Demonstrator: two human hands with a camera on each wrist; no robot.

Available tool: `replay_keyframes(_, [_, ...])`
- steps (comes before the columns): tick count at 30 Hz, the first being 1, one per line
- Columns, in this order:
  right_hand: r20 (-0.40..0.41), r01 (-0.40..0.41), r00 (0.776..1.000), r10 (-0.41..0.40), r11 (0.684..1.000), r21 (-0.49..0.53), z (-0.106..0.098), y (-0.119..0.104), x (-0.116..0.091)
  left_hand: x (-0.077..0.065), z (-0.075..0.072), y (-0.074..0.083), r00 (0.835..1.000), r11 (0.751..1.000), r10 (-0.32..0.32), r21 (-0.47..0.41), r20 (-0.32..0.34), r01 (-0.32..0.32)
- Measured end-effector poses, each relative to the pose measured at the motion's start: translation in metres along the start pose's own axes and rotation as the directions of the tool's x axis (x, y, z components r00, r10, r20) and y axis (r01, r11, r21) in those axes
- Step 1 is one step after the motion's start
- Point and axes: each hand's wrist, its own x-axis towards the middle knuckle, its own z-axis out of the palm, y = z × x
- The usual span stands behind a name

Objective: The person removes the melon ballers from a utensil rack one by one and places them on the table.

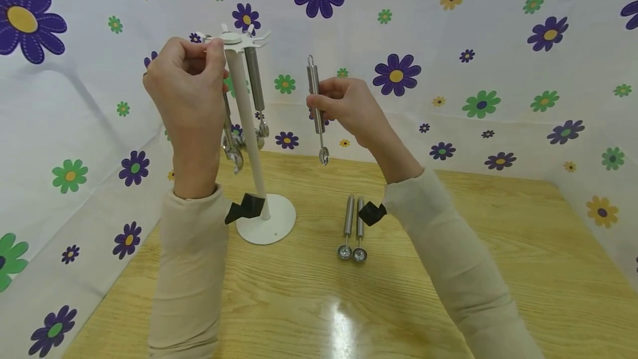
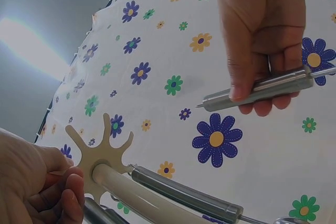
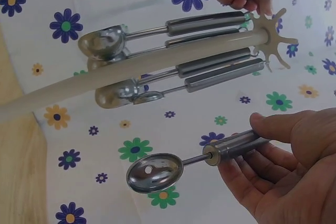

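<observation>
Two beige cloth sleeves (image 1: pixel 448 248), a black mount (image 1: pixel 249 206) at each cuff, flank a white stand (image 1: pixel 248 132). Two steel scoops (image 1: pixel 360 229) lie side by side to the right of the stand, brushed handles pointing away from the person, round polished bowls nearer. Above them, also to the stand's right and apart from it, the right hand (image 1: pixel 351 107) grips a steel spoon (image 1: pixel 319 122) by its tubular handle, loop up, bowl down. At the stand's upper left, the left hand (image 1: pixel 186 90) pinches the edge of its top between thumb and fingers; whether a tool's loop is caught there too cannot be told. The stand is a smooth round pole on a flat disc base, crowned with curved prongs, and steel tools (image 1: pixel 255 79) hang about the pole.

The right wrist view shows more plainly at least four hung tools, bowls clustered beside the pole, and a small round hole in the spoon's oval bowl. Only the left wrist view takes in a glowing light (image 2: pixel 34 48) high beyond the stand.

Under the stand, a glossy, yellowish wood-grain table (image 1: pixel 548 270) throws back white glare. Behind it rises white cloth (image 1: pixel 508 73) printed with purple, green and yellow flowers.
</observation>
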Motion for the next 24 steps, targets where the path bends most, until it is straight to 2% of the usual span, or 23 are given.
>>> replay_keyframes(12, [0.05,-0.125,0.991,0.124,0.992,0.013,0.021,0.055,-0.013,-0.001,0.0,-0.002,1.0,1.0,-0.004,-0.001,0.002,0.004])
replay_keyframes(24, [0.085,-0.221,0.972,0.217,0.974,0.039,0.038,0.111,-0.037,0.0,-0.001,-0.002,1.0,1.0,0.001,0.008,-0.005,0.0])
